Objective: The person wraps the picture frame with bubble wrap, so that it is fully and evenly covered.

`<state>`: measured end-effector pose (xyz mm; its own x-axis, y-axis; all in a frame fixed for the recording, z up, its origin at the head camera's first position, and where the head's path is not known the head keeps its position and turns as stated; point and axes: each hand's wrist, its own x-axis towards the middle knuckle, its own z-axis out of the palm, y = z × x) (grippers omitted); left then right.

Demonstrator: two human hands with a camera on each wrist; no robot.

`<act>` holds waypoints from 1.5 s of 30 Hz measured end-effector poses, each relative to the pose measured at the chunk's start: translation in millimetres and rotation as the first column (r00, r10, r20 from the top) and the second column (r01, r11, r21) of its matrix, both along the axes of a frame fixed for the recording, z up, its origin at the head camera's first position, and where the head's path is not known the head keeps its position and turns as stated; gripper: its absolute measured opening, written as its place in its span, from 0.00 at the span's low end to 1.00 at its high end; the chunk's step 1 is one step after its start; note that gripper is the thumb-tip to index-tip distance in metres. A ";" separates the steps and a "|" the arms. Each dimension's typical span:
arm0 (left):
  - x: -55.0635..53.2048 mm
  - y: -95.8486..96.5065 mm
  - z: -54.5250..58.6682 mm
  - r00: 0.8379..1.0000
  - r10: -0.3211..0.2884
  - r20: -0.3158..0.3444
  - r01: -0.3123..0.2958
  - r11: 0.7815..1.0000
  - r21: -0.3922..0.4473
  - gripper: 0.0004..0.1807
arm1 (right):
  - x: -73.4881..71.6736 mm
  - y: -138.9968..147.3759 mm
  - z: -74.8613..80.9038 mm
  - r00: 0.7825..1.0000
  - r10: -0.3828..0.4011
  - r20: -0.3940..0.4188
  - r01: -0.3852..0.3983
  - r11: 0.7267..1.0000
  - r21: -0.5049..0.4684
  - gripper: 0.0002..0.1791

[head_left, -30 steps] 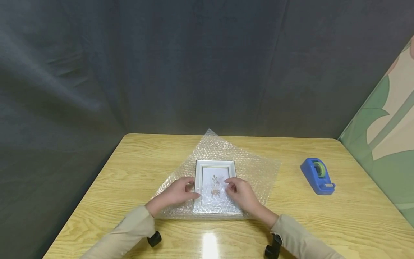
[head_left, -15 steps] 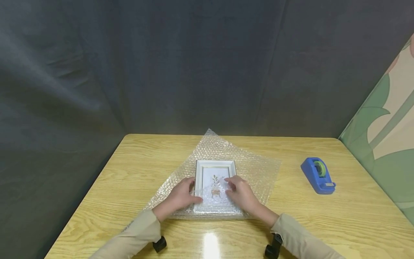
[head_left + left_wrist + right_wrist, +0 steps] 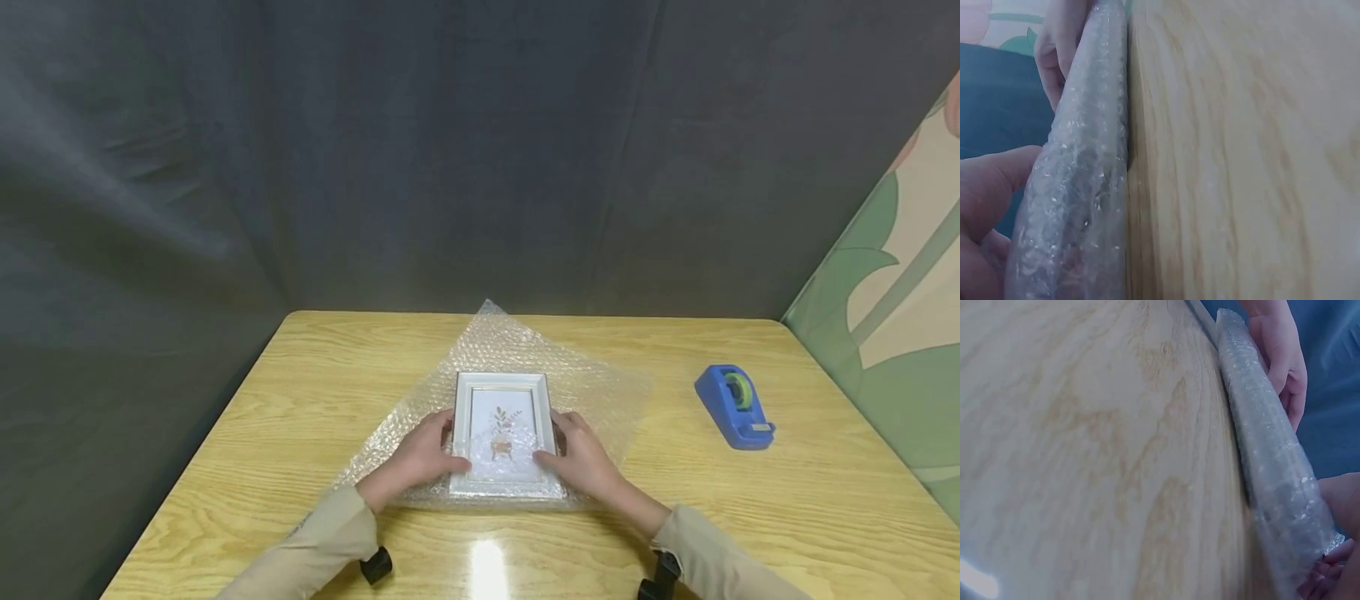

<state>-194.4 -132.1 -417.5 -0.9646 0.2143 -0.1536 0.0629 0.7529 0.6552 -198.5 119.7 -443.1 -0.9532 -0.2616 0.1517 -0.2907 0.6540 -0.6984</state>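
- Table [image 3: 300, 392]: lt. wood-grain top, glossy, rounded far corners.
- Bubble wrap [image 3: 585, 387]: clear sheet, approx. ctr., one corner pointing to far edge.
- Tape disp. [image 3: 731, 412]: blue, w/ green roll [image 3: 741, 391], R side, well apart from bubble wrap.

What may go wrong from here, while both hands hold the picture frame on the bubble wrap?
The bubble wrap folded over the lower part of the picture frame could spring back if the left hand and right hand let go: no tape shows on it. The tape dispenser is off to the right, so fetching it may leave one hand holding the fold. The frame's upper part is uncovered and might get scratched.
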 end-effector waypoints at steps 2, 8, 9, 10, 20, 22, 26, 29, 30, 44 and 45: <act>1.3 3.4 -0.6 1.000 -0.009 -0.002 0.009 1.000 0.001 0.49 | 0.7 3.5 2.2 1.000 0.010 0.010 -0.010 1.000 0.019 0.41; 4.5 9.4 -0.7 1.000 -0.007 0.000 0.007 1.000 0.008 0.50 | -9.7 17.3 21.8 0.996 0.070 0.061 -0.075 0.995 0.070 0.46; 4.5 9.6 -0.7 1.000 -0.004 0.001 0.004 1.000 0.009 0.51 | -14.8 19.7 26.6 0.995 0.079 0.058 -0.084 0.993 0.083 0.47; 4.5 9.4 -1.0 1.000 0.001 0.003 -0.001 1.000 0.008 0.51 | -20.6 21.9 31.6 0.994 0.091 0.056 -0.096 0.991 0.094 0.47; 4.4 7.6 -5.2 1.000 0.013 0.014 -0.013 1.000 0.018 0.51 | -103.1 30.5 46.2 0.977 0.209 -0.032 -0.200 0.963 0.182 0.38; 4.4 7.8 -5.1 1.000 0.012 0.011 -0.012 1.000 0.023 0.51 | -116.9 30.1 42.0 0.977 0.210 -0.022 -0.203 0.963 0.175 0.36; 4.5 7.8 -4.4 1.000 0.014 0.005 -0.014 0.999 0.029 0.50 | -138.4 28.2 31.8 0.979 0.202 -0.004 -0.199 0.968 0.153 0.34; 4.4 7.7 -4.6 1.000 0.018 0.004 -0.018 0.999 0.032 0.50 | -149.9 26.4 23.3 0.979 0.203 -0.003 -0.200 0.970 0.139 0.34; 4.3 7.6 -4.9 1.000 0.019 0.005 -0.019 0.999 0.027 0.51 | -153.0 25.7 20.5 0.979 0.206 -0.002 -0.204 0.970 0.136 0.34; 2.9 7.1 -7.2 1.000 0.009 -0.026 -0.009 1.000 0.015 0.50 | -177.5 20.1 -3.6 0.972 0.227 -0.054 -0.225 0.973 0.045 0.33; 2.9 6.8 -7.0 1.000 0.014 -0.022 -0.013 1.000 0.012 0.50 | -175.3 17.4 1.3 0.979 0.198 -0.035 -0.196 0.979 0.063 0.31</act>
